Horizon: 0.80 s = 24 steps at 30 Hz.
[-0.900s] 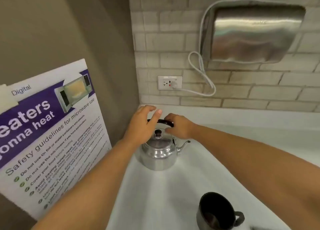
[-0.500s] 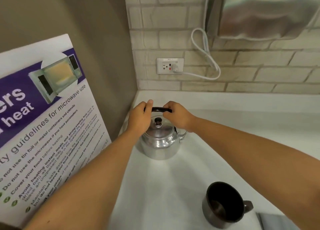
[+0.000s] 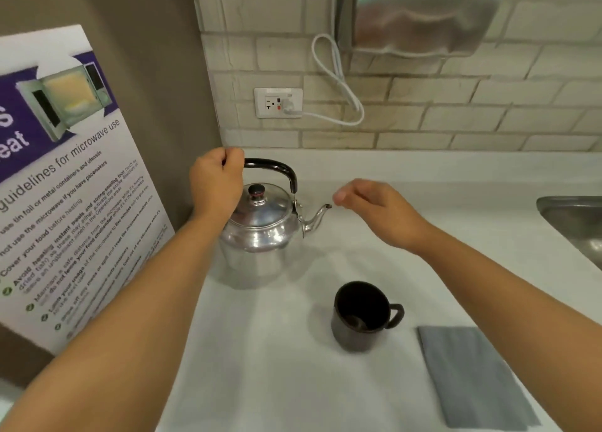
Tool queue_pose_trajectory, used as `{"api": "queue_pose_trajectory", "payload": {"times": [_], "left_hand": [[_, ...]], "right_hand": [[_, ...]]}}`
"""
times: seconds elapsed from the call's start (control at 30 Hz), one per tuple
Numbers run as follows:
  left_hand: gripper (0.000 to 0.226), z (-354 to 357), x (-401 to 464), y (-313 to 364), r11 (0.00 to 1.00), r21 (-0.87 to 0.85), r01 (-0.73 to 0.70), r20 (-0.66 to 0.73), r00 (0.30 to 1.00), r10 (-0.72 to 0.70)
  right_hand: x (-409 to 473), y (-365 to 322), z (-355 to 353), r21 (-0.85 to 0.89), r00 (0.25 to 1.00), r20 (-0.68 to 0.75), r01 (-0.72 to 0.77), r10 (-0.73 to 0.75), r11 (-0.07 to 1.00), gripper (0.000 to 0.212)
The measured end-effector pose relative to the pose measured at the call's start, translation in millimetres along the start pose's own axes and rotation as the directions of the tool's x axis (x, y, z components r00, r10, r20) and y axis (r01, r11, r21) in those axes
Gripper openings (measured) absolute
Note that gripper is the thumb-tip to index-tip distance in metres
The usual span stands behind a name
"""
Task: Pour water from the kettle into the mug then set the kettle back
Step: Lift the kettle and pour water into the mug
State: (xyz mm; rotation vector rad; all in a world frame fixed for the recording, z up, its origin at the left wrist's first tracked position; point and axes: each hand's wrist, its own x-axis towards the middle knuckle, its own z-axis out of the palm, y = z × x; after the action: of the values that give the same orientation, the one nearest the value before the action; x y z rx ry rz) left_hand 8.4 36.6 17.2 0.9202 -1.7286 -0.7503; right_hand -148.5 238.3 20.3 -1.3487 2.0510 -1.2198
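Observation:
A shiny steel kettle (image 3: 260,233) with a black arched handle and a black lid knob stands on the white counter (image 3: 260,366), its spout pointing right. My left hand (image 3: 216,180) is closed around the left end of that handle. My right hand (image 3: 374,208) hovers just right of the spout, fingers loosely curled and holding nothing. A dark mug (image 3: 361,316) sits upright nearer to me and to the right of the kettle, its handle facing right.
A folded grey cloth (image 3: 469,376) lies right of the mug. A steel sink (image 3: 576,223) edge shows at far right. A microwave safety poster (image 3: 65,187) leans on the left wall. A socket (image 3: 278,102) with a white cable and a metal dryer (image 3: 423,14) hang on the brick wall.
My right hand has let go of the kettle handle and moved right, past the spout. My left hand has stayed on the handle. The view has tilted down, showing the cloth and sink.

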Motion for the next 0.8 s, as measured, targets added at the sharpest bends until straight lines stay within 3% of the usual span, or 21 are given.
{"api": "queue_pose_trajectory", "payload": {"times": [0.17,0.3,0.5,0.8], "left_hand": [[0.037,-17,-25,16,1.000,-0.008,-0.029,-0.058,0.998,0.028],[0.038,-28,-41,24,1.000,0.012,-0.024,-0.065,0.998,0.025],[0.037,-41,-69,30,0.998,0.066,-0.025,-0.017,1.000,0.026],[0.038,-46,-83,52,0.985,0.123,-0.122,0.049,0.992,0.117]], "right_hand": [[-73,70,12,0.102,0.960,-0.150,-0.223,0.236,0.970,0.034],[-101,103,34,0.237,0.909,-0.241,-0.284,0.340,0.929,0.039],[-108,111,61,0.349,0.895,-0.254,-0.268,0.366,0.898,0.043],[-100,103,69,0.352,0.872,-0.354,-0.211,0.338,0.912,0.042]]}}
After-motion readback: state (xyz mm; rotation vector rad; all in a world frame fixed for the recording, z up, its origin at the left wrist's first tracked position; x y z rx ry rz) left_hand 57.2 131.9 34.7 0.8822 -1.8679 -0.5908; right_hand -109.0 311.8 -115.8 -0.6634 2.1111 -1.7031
